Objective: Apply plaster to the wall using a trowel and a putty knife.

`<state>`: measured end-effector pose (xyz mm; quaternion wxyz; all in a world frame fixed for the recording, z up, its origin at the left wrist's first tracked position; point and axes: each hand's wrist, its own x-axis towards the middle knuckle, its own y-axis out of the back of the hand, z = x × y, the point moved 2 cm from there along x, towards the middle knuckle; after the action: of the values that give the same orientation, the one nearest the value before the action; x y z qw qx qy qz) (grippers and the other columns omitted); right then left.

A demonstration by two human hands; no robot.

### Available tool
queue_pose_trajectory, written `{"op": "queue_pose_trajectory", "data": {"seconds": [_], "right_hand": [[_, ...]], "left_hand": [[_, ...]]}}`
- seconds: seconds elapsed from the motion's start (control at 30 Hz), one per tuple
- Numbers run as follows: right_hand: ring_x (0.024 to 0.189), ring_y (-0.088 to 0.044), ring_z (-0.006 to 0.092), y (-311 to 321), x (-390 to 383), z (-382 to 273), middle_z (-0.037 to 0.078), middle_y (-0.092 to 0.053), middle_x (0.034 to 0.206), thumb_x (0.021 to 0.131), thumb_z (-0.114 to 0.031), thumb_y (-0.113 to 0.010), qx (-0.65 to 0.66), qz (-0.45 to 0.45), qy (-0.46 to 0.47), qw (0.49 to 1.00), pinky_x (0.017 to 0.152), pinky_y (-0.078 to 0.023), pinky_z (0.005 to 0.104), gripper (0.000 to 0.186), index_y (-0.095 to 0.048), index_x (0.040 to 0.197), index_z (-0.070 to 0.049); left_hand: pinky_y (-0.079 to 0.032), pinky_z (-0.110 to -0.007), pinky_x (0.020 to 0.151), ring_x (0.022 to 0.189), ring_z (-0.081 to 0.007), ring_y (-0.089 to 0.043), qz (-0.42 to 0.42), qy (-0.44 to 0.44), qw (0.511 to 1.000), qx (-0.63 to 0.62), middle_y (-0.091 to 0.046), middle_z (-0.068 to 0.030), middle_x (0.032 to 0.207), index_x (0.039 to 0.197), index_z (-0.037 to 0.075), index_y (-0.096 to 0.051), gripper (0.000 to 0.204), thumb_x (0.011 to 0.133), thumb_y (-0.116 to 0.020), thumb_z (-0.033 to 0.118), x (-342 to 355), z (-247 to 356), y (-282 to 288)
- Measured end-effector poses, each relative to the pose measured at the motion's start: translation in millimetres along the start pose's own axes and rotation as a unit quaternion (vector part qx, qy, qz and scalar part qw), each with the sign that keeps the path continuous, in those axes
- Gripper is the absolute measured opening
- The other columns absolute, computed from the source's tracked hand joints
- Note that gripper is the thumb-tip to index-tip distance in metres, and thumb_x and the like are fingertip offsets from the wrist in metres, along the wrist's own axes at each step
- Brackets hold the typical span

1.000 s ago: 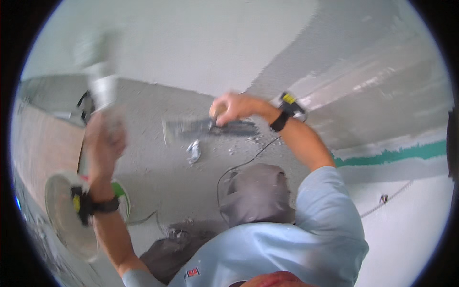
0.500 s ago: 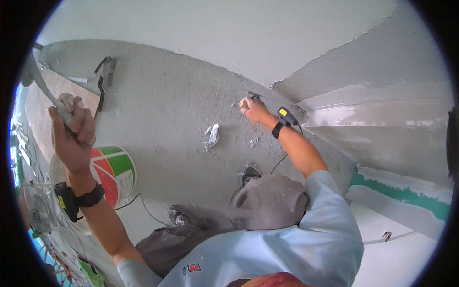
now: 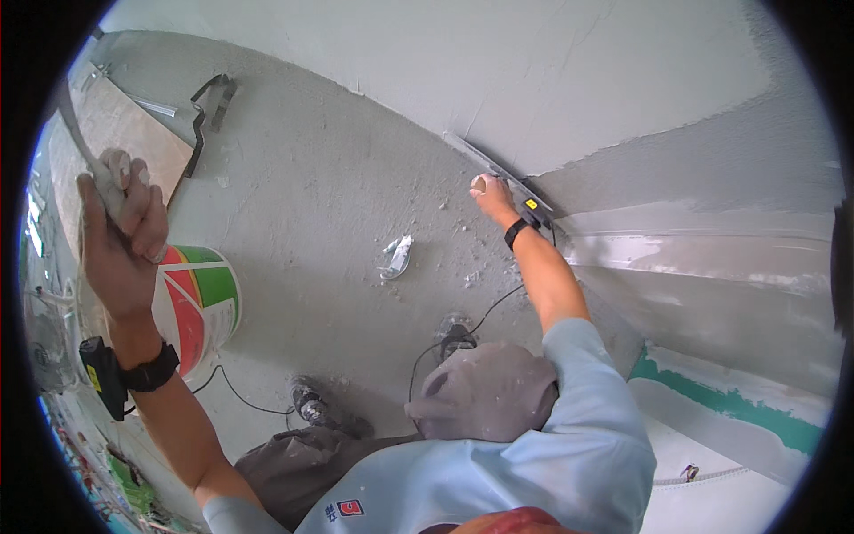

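My right hand (image 3: 495,198) is closed round the handle of a plastering trowel (image 3: 467,149), down low at the foot of the wall. The long, thin blade lies along the line where wall and floor meet. My left hand (image 3: 129,231), raised at the left and smeared with white compound, grips the coated handle of a putty knife (image 3: 82,142). The broad end of that knife runs into the dark rim, so its shape is unclear. Smooth, pale plaster (image 3: 551,71) covers part of the wall, bordering a rougher grey area (image 3: 676,165).
A red, green and white bucket (image 3: 209,303) stands below my left hand. On the floor lie a plaster-smeared scrap (image 3: 398,256), crumbs, a board (image 3: 116,147) and a dark bent strip (image 3: 203,116). Cables run by my shoes (image 3: 307,400). A wall corner rises at the right.
My right hand has moved slightly right with the trowel, whose blade now shows lengthwise along the wall's foot. The left hand still holds the putty knife. The whole view has shifted a little.
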<state>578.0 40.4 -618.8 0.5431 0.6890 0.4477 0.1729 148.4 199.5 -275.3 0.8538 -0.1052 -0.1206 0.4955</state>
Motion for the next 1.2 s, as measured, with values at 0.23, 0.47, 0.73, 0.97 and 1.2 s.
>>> {"op": "queue_pose_trajectory", "data": {"seconds": [0.23, 0.47, 0.73, 0.97, 1.2], "right_hand": [[0.088, -0.057, 0.0329, 169.2, -42.4, -87.7, 0.019, -0.06, 0.092, 0.071, -0.025, -0.064, 0.039, 0.125, 0.078, 0.988, 0.075, -0.045, 0.0395, 0.035, -0.058, 0.097, -0.003], [0.076, -0.057, 0.0181, 374.7, -102.7, -161.7, 0.012, -0.062, 0.087, 0.073, -0.031, -0.065, -0.034, 0.203, 0.165, 0.965, 0.069, -0.046, 0.0314, 0.042, -0.058, 0.102, -0.001], [0.084, -0.055, 0.0185, 523.8, -145.7, -210.4, 0.011, -0.059, 0.095, 0.073, -0.039, -0.065, -0.088, 0.292, 0.175, 0.936, 0.075, -0.043, 0.0299, 0.055, -0.054, 0.11, -0.001], [0.08, -0.057, 0.0166, 516.2, -230.2, -280.0, 0.01, -0.06, 0.087, 0.072, -0.041, -0.063, -0.065, 0.392, 0.319, 0.861, 0.07, -0.045, 0.028, 0.052, -0.056, 0.104, 0.0], [0.068, -0.06, 0.0157, 440.0, -205.3, -260.9, 0.007, -0.059, 0.078, 0.08, -0.037, -0.054, 0.181, 0.337, 0.075, 0.921, 0.056, -0.047, 0.0269, 0.038, -0.056, 0.094, -0.001]], "left_hand": [[-0.021, -0.016, 0.037, 0.043, -0.0029, -0.027, -0.056, -0.053, 0.997, 0.006, -0.03, 0.0049, 0.057, 0.097, -0.001, -0.045, 0.045, 0.093, -0.026, 0.04, 3.6, 18.2, -8.2], [-0.024, -0.016, 0.038, 0.044, -0.0034, -0.032, -0.103, -0.1, 0.989, -0.028, -0.037, 0.0033, 0.058, 0.093, 0.002, -0.047, 0.042, 0.093, -0.028, 0.04, -1.0, 14.8, -19.4], [-0.026, -0.016, 0.036, 0.043, -0.0024, -0.032, -0.176, -0.122, 0.977, -0.02, -0.036, 0.0041, 0.057, 0.09, 0.006, -0.046, 0.04, 0.092, -0.03, 0.043, -3.9, 22.9, -24.0], [-0.033, -0.018, 0.04, 0.049, -0.0057, -0.04, -0.139, -0.099, 0.985, 0.018, -0.044, 0.0006, 0.064, 0.093, 0.005, -0.046, 0.041, 0.088, -0.04, 0.045, -5.8, 19.7, -21.1], [-0.043, -0.026, 0.063, 0.076, -0.0133, -0.049, -0.278, -0.034, 0.951, 0.127, -0.052, -0.0074, 0.091, 0.118, 0.001, -0.043, 0.048, 0.09, -0.039, 0.039, -26.1, -16.7, -77.4]]}}
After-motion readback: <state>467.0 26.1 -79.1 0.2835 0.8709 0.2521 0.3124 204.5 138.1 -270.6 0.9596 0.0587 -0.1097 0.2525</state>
